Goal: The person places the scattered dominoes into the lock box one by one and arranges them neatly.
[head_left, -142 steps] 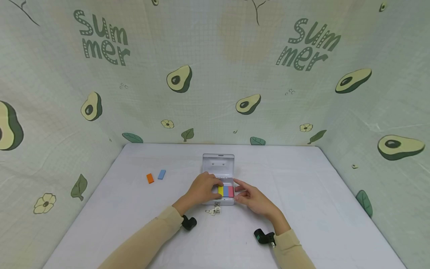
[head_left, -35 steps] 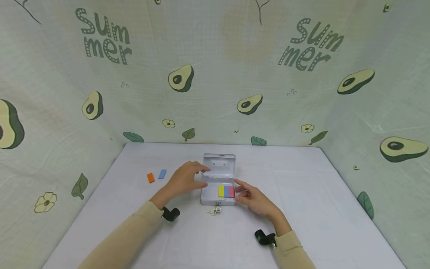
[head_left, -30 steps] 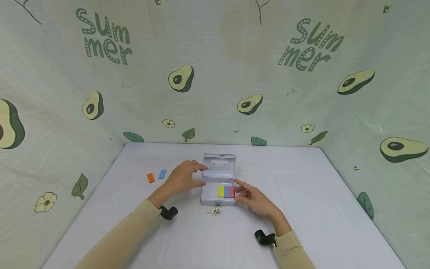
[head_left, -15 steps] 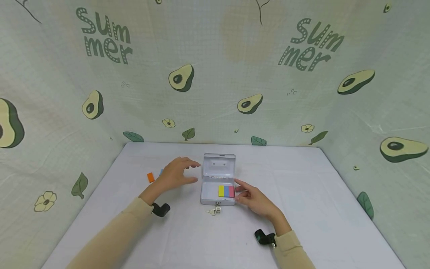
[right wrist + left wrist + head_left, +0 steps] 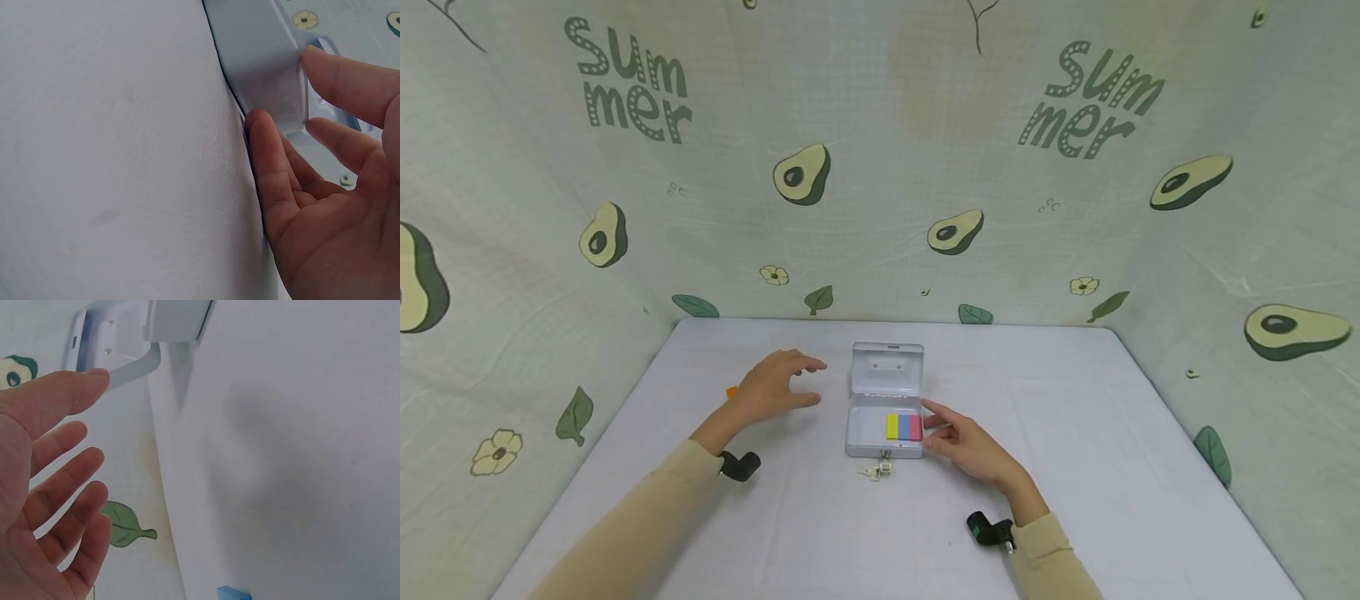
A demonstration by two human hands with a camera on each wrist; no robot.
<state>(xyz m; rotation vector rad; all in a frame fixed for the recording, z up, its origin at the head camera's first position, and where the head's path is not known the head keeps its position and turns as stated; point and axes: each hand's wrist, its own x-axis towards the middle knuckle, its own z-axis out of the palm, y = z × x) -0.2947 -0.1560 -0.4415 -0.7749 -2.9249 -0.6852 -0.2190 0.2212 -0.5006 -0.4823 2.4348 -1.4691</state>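
A pale metal cash box [image 5: 867,427] stands with its lid [image 5: 887,371] raised. Inside, toward the right, a yellow block [image 5: 892,427], a blue block [image 5: 904,427] and a pink block [image 5: 915,427] lie side by side. My left hand [image 5: 767,387] hovers left of the box, thumb and fingers apart, holding nothing. Behind that hand an orange block [image 5: 731,392] partly shows. A loose blue block [image 5: 234,593] appears at the bottom of the left wrist view; the hand hides it in the head view. My right hand [image 5: 966,442] touches the box's right side with its fingertips.
Keys [image 5: 872,473] hang from the lock at the box's front. The white-covered table [image 5: 1075,417] meets fabric walls printed with avocados and leaves at the back and both sides.
My left hand has left the box's inside and moved left over the table, now covering the loose blue block in the head view. The right hand stays at the box's side.
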